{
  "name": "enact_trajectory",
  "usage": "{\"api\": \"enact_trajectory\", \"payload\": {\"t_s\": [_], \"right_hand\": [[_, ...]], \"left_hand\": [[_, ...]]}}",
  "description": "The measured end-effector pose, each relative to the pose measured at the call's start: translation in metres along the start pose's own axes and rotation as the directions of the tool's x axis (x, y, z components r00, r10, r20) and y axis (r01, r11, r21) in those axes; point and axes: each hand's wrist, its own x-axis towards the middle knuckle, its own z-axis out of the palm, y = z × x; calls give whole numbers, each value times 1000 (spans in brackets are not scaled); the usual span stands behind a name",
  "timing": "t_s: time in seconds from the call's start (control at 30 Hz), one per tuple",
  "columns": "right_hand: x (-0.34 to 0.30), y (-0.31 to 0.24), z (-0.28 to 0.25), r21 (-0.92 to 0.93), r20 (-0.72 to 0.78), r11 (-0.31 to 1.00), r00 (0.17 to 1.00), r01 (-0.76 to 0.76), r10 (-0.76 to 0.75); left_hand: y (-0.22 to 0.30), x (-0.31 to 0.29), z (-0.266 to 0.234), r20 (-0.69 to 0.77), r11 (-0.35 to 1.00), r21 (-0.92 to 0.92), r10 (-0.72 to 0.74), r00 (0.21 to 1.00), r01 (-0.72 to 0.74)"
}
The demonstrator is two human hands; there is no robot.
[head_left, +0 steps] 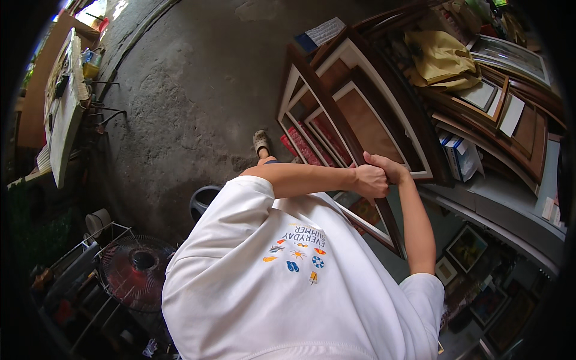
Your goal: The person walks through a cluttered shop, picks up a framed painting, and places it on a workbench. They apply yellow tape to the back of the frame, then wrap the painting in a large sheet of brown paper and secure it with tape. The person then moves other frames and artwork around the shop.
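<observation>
Both hands meet at the side of a large dark brown picture frame with a pale inner border, which stands tilted at my right. My left hand is closed on its edge, with that arm stretched across my chest. Right beside it, my right hand is also closed on the frame, its thumb lying along the wood. Behind leans another big brown frame with a white liner, and smaller frames show through the opening. A red patterned bundle is partly seen through the held frame. The fingers' far sides are hidden.
To the right, a shelf carries stacked frames, a crumpled yellow-brown bag and a blue-and-white box. Framed pictures sit below it. On the left are a fan, a grey stool and a white-topped table.
</observation>
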Motion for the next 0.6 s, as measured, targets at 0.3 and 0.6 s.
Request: {"api": "enact_trajectory", "payload": {"t_s": [0.3,0.6], "right_hand": [[20,6,-38,136,-32,988,997,-71,76],[36,18,-67,148,-53,985,994,-89,98]], "left_hand": [[-29,12,3,73,997,65,-50,996,46],[-45,27,29,108,990,82,-126,986,118]]}}
